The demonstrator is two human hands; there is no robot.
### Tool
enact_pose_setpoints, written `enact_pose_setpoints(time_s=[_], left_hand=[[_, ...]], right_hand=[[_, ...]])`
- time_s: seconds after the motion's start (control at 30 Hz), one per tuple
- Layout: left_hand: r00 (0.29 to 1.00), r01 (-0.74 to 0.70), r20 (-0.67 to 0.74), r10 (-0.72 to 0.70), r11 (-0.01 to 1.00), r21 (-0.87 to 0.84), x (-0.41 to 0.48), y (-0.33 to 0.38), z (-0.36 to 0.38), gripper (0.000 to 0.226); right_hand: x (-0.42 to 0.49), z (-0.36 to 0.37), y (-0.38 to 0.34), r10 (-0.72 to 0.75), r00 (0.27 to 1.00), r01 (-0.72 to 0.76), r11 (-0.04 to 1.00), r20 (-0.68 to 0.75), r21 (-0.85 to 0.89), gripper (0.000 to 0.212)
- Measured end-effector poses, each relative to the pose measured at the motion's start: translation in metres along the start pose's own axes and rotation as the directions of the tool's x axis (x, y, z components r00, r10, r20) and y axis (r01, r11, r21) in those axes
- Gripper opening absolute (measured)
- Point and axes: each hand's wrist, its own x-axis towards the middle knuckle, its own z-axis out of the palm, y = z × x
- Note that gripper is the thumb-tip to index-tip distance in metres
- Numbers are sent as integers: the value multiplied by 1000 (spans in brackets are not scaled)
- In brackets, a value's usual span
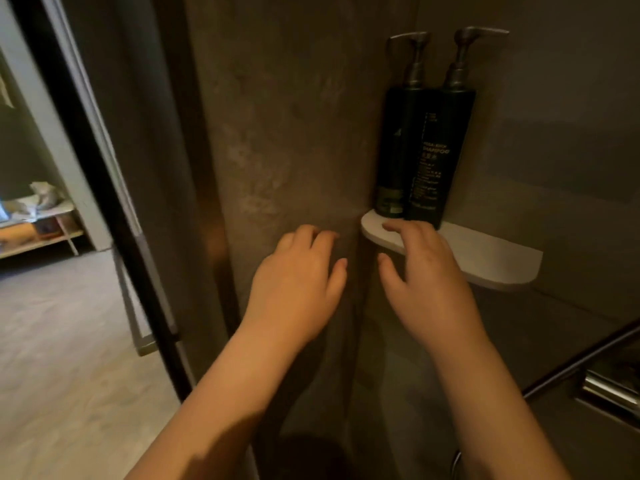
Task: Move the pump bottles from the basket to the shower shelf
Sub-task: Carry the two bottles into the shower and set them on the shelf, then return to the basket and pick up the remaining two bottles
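Two tall dark cylindrical pump bottles are parked upright on the small white rounded shower shelf (491,261), tucked into the corner where the walls meet. They stand side by side and touching: the left-hand pump bottle (393,150) is closer to the corner, and the right-hand pump bottle (440,161) has pale lettering that reads SHAMPOO. Both have dull grey pump heads, the left spout pointing left and the right one pointing right. Neither bottle is being held. The right hand (427,285) is just below and in front of them, palm down, with relaxed spread fingers and nothing in it. Its fingertips reach over the shelf's front left edge near the base of the bottles, though I honestly can't tell if they're touching the shelf. The left hand (298,289) is beside it, a bit apart, in front of the mottled grey stone-look wall (294,133), fingers loosely curled and empty too. On the far left there's a black-framed glass shower door (104,209), and past it a grey floor (62,341) and a low wooden rack (38,237) with blurry stuff piled on it. Bottom right, a chrome shower hose (585,356) runs above a shiny metal fitting (609,389).
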Motion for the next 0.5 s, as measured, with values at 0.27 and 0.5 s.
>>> enact_pose_setpoints(time_s=[0.27, 0.5], left_hand=[[999, 5, -43, -7, 998, -64, -85, -55, -85, 31], [974, 228, -17, -227, 969, 93, -170, -133, -150, 33]], right_hand=[[-52, 18, -104, -136, 989, 122, 976, 63, 182, 34], [-108, 49, -207, -229, 966, 173, 917, 119, 361, 29]])
